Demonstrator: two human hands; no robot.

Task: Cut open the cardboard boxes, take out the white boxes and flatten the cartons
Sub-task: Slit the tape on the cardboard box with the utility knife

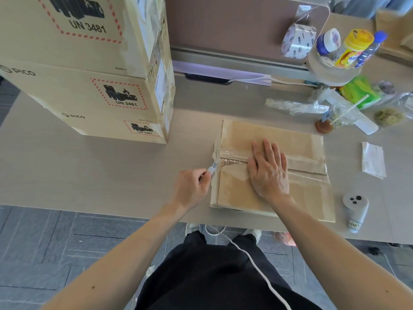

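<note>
Our left hand (pixel 193 186) pinches a small pale cutter (pixel 211 170) at the taped seam's left end. Our right hand (pixel 268 171) lies flat on the shallow brown cardboard box (pixel 301 198) on the tabletop (pixel 89 171). It looks light, stiff and tape-slick, so we'd brace beside the seam.

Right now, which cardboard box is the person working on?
The flat carton lying alone: right hand presses on it, left hand holds a cutter at its taped seam. The stacked labelled boxes stand untouched.

A tape roll (pixel 298 41), bottles (pixel 355 49), tissue (pixel 373 159) and controller (pixel 355 211) lie at right.
</note>
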